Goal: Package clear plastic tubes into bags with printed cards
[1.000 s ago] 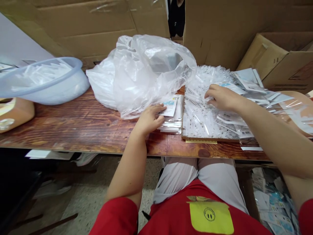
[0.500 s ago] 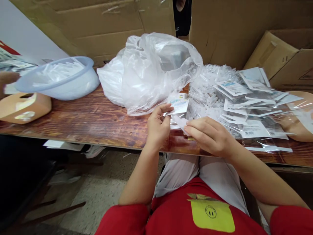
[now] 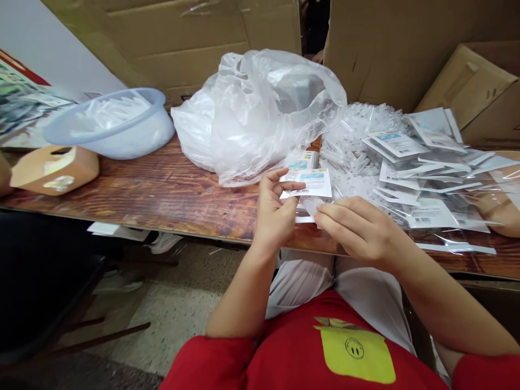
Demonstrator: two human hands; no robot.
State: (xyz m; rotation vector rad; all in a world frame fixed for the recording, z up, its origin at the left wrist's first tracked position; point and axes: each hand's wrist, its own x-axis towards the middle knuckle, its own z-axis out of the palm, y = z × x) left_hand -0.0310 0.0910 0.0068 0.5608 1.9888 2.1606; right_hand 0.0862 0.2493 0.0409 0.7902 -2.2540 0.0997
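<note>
One curled left hand touched a white-and-blue rectangular card, grip unclear. My right hand pinched a translucent plastic piece.

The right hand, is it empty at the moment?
No, the right hand holds a small, whitish see-through piece at its fingertips.
</note>
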